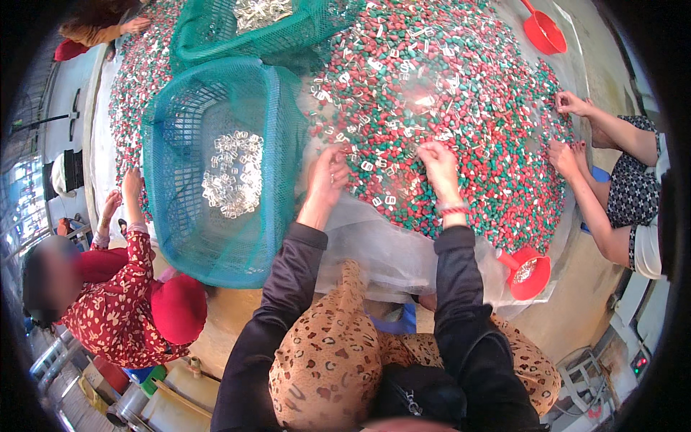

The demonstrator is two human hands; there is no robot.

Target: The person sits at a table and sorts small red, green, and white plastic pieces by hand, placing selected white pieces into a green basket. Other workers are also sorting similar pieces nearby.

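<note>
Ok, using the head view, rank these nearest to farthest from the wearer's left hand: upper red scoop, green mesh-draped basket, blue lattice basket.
1. Blue lattice basket, just left of the left hand.
2. Green mesh-draped basket, upper left.
3. Upper red scoop, far upper right.

A basket [171, 173] holding buckles [245, 180] stands left of my left hand [328, 176]; pebble-like pieces [497, 129] spread beyond my right hand [440, 171], a scoop [536, 288] nearer me, rightward.
</note>
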